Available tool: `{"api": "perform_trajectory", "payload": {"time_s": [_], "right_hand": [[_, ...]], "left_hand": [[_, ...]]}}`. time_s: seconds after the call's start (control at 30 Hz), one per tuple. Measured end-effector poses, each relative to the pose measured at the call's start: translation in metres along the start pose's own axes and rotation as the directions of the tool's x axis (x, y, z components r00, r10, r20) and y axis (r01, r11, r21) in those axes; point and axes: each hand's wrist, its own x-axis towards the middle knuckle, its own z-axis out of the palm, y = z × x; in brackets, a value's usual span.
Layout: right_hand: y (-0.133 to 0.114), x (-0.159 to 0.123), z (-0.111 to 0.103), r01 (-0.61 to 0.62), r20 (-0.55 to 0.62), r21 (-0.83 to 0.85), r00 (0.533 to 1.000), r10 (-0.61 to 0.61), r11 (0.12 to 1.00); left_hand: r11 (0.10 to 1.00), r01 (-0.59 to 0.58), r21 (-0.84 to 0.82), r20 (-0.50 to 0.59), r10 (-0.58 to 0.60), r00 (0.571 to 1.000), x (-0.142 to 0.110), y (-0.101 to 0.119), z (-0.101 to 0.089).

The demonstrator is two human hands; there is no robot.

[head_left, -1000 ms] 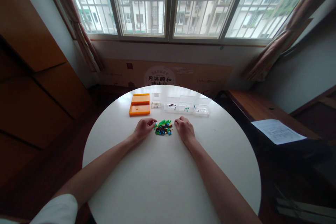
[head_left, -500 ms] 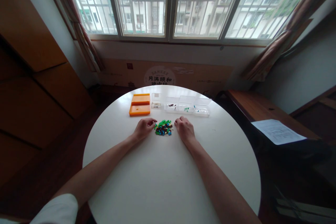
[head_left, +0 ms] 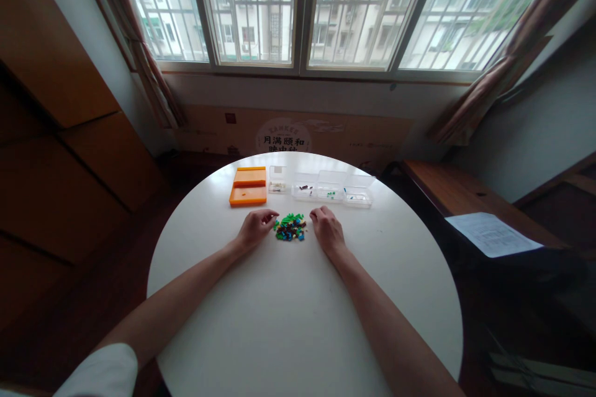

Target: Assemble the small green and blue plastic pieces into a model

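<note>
A small pile of building bricks (head_left: 290, 227), green, brown, blue and a few pale ones, lies on the white round table (head_left: 288, 310). At the left edge of the pile is my left hand (head_left: 255, 227), thumb and fingers drawn together in a pinch. My right hand (head_left: 328, 227) rests just right of the pile, its fingers also curled closed. Whatever either pinch holds is too small to make out. Behind the hands stands an open orange box (head_left: 248, 201) with a tiny piece inside.
Open clear plastic boxes line the back of the table: one with pale pieces (head_left: 278, 188), one with brown (head_left: 303, 195), one with green (head_left: 329, 196), one with blue (head_left: 358, 203). A printed paper sheet (head_left: 493, 234) lies on a wooden bench (head_left: 447, 189) at right.
</note>
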Motion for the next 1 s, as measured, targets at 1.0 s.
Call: {"api": "perform_trajectory", "payload": {"time_s": [1.0], "right_hand": [[-0.017, -0.003, -0.005, -0.542, 0.552, 0.833, 0.827, -0.105, 0.111]], "left_hand": [[0.951, -0.132, -0.280, 0.056, 0.154, 0.986, -0.015, 0.041, 0.006]]}}
